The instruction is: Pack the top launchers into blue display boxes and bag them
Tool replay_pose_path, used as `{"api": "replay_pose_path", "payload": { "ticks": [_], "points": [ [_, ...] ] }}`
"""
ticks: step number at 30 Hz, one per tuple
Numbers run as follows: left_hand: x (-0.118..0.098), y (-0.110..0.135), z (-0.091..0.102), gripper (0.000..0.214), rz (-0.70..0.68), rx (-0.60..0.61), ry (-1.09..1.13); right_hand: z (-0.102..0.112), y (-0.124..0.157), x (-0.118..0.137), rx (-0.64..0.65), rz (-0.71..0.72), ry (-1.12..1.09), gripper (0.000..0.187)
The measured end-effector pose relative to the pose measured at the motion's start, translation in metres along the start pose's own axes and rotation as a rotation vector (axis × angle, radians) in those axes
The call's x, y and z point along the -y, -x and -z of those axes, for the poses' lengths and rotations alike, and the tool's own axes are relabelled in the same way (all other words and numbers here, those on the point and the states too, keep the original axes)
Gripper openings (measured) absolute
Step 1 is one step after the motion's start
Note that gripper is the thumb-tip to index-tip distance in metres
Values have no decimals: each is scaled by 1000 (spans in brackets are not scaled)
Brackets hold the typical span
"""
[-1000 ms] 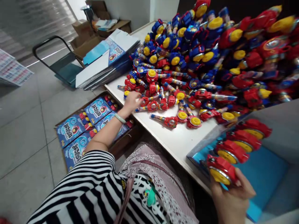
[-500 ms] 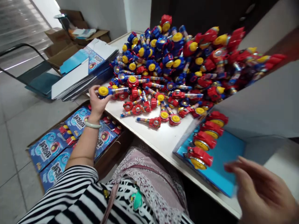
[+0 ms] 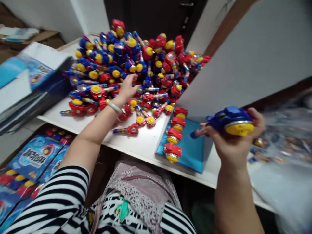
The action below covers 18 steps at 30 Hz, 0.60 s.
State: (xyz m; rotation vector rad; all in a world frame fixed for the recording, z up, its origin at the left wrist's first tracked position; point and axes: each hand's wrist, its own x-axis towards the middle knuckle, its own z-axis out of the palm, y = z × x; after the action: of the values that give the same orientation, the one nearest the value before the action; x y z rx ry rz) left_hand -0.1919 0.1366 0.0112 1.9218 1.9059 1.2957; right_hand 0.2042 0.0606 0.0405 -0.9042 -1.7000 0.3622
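My right hand (image 3: pixel 231 143) is closed on a blue spinning-top toy with a yellow disc (image 3: pixel 230 122), held up over the table's right side. My left hand (image 3: pixel 126 88) reaches into the big pile of red and blue toys (image 3: pixel 126 58), its fingers loosely spread on them with nothing gripped that I can see. Between my hands lies an open box with a blue inside (image 3: pixel 192 152). Several red toys with yellow discs (image 3: pixel 174 135) stand in a row along its left edge, and its grey lid flap (image 3: pixel 243 58) stands up behind.
The white table (image 3: pixel 143 143) carries the pile. A stack of flat printed cartons (image 3: pixel 29 81) lies at the left end. Below on the floor, a carton holds packed blue toy boxes (image 3: pixel 31 156). Blurred clear plastic packaging (image 3: pixel 280 139) lies at the right.
The blue toy my left hand held is now in my right hand. My left hand has gone back into the pile. The view swung right.
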Motion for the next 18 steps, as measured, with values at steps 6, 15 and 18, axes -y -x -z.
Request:
{"api": "replay_pose_path", "payload": {
  "ticks": [6, 15, 18],
  "points": [
    [41, -33, -64, 62, 97, 308, -548, 10, 3, -86, -129, -144, 184, 84],
    [43, -23, -47, 53, -49, 298, -594, -33, 16, -107, 179, -282, 230, 66],
    [40, -22, -32, 58, -16, 273, -479, -26, 18, -111, 179, -253, 240, 66]
  ]
}}
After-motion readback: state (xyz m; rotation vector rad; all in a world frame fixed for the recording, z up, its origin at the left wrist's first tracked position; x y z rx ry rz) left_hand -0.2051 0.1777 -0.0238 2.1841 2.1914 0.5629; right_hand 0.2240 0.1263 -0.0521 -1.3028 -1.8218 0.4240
